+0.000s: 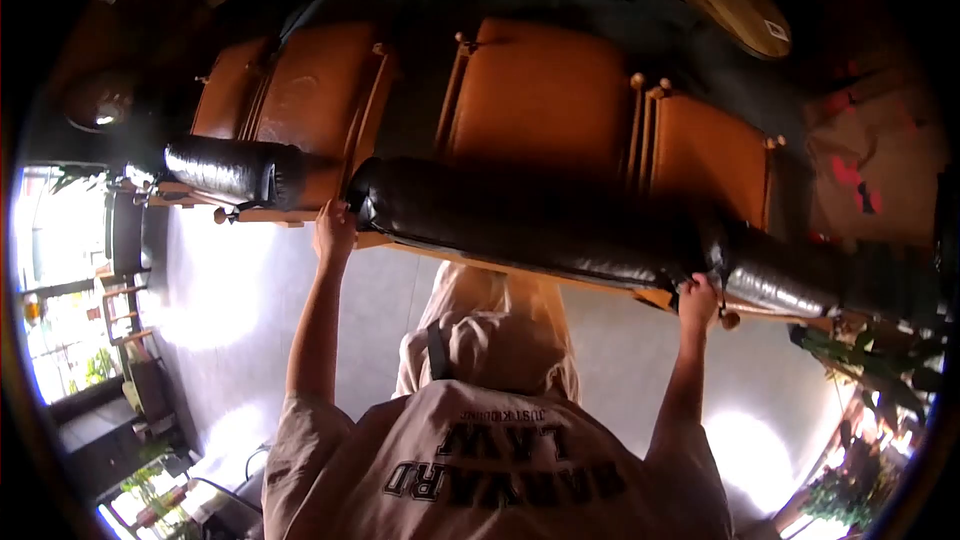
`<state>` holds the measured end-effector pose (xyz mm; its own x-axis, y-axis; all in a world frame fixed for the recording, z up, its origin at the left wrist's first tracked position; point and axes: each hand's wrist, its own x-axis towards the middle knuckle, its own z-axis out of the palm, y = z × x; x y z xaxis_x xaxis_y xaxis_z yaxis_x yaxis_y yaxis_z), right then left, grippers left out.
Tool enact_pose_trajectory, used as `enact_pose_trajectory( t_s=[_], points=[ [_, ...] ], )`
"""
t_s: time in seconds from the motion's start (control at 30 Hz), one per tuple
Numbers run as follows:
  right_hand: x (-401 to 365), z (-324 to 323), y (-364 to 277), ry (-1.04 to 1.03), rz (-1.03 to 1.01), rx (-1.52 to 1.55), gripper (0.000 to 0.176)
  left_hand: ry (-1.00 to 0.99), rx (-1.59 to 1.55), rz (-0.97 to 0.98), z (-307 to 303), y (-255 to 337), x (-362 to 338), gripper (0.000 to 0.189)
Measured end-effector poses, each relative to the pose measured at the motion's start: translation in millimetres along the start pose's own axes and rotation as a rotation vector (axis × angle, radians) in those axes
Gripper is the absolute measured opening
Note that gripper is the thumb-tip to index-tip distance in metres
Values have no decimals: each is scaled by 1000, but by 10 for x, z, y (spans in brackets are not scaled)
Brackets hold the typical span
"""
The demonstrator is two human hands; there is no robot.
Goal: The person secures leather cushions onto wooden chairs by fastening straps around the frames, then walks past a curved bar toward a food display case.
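Note:
A long dark leather cushion (520, 215) lies across the near side of a row of orange-brown leather seats (540, 90), along a wooden rail (480, 260). My left hand (335, 230) is closed at the cushion's left end, by the gap beside a shorter dark cushion (235, 168). At the long cushion's right end, my right hand (698, 300) is closed around its lower edge, near another dark cushion (775, 268). The fingertips of both hands are partly hidden.
Wooden tabletops (730, 0) stand beyond the seats. A brown paper bag (870, 170) with red marks is at the right. Leafy plants (870, 365) stand at the lower right, and shelves (125, 310) by windows at the left.

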<state>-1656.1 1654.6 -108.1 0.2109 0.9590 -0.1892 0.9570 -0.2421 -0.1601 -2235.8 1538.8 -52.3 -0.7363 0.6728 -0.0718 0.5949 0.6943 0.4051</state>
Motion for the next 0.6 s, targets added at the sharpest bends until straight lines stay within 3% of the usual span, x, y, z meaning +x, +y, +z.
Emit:
enact_pose_trajectory(
  t_s=[0.03,0.1,0.17,0.23,0.3,0.37,0.43,0.5,0.53,0.57,0.6],
  points=[
    [-28,-11,-12,3,10,52,27,50,164,134,158,-223,166,21],
    [-84,-93,-131,96,32,105,29,170,60,269,374,-237,404,22],
    [-30,102,74,326,-163,-13,31,-74,31,235,711,-269,758,26],
    [-11,180,188,230,-109,63,30,-484,159,155,994,77,1029,32],
    [-43,19,-33,83,7,-29,24,-671,373,208,1394,363,1163,29],
    [-23,-102,-224,-72,182,-198,30,-442,461,446,1780,499,1162,35],
    [33,4,-22,-155,143,-345,31,-806,283,375,2163,603,1307,39],
    [45,81,160,-91,180,-227,30,-1051,194,357,2356,739,1288,39],
    [-50,271,739,57,133,-253,24,-1107,179,338,2457,749,1245,36],
    [-125,500,1544,75,36,-580,23,-1166,182,333,2501,760,1246,34],
    [-49,363,1188,-177,8,-807,19,-1224,184,328,2543,772,1252,32]
  ],
)
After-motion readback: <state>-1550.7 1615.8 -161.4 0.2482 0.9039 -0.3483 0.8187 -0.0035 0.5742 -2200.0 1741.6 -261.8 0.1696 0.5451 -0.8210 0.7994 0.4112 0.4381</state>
